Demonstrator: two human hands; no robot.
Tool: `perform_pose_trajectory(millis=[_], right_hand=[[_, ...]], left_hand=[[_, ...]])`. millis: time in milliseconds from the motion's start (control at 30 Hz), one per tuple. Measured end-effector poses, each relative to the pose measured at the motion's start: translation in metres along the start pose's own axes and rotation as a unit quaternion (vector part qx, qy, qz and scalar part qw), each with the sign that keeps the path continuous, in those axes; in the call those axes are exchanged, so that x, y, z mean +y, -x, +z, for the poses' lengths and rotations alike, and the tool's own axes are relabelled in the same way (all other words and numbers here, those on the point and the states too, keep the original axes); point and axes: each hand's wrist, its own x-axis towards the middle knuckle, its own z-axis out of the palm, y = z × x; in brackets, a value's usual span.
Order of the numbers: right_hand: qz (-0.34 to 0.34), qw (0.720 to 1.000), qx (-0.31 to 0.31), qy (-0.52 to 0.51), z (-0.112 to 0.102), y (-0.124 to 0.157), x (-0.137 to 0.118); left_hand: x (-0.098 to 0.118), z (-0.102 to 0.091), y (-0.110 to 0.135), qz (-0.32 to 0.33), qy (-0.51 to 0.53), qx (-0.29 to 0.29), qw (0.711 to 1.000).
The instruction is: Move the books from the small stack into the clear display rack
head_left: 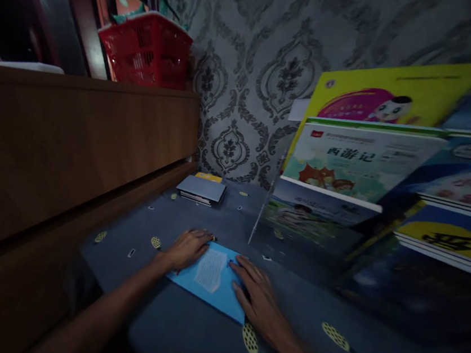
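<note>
One red basket [148,50] sits far left. Your left hand [187,250], relaxed and unclenched, rests on the left side of one blue book [225,297], flat on the cloth [158,332]; one pile [201,188] lies beyond. The book looks set down, neither hand yet lifted. Your right hand [258,292] spreads across its right side, gripping nothing. Rightward, one yellow book [441,89] and one white book [348,155] stand tiered.

Both forearms [117,300] outstretched, fingers [248,265] loosely extended
</note>
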Motion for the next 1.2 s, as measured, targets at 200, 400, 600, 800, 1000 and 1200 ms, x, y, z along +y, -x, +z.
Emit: perform_pose_trajectory(millis=[200, 400, 600, 800, 1000, 1200], right_hand=[[0.012, 0.999, -0.014, 0.048, 0.006, -0.013, 0.006], [0.037, 0.997, -0.030, 0.066, 0.008, -0.024, 0.007], [0.022, 0.997, -0.018, 0.065, 0.012, -0.022, 0.010], [0.014, 0.997, -0.009, 0.073, 0.013, -0.020, 0.011], [0.017, 0.997, -0.017, 0.070, 0.013, -0.020, 0.010], [0.015, 0.998, 0.003, 0.068, 0.016, -0.019, 0.011]], left_hand=[[0.003, -0.001, 0.000, -0.006, -0.001, 0.012, 1.000], [0.001, -0.001, 0.001, -0.011, -0.016, 0.016, 1.000], [0.000, -0.001, 0.002, -0.006, -0.042, 0.008, 0.999], [0.000, 0.000, 0.002, -0.003, -0.051, 0.014, 0.999], [-0.002, 0.002, 0.002, -0.001, -0.042, 0.010, 0.999], [-0.001, 0.002, 0.002, -0.008, -0.041, 0.010, 0.999]])
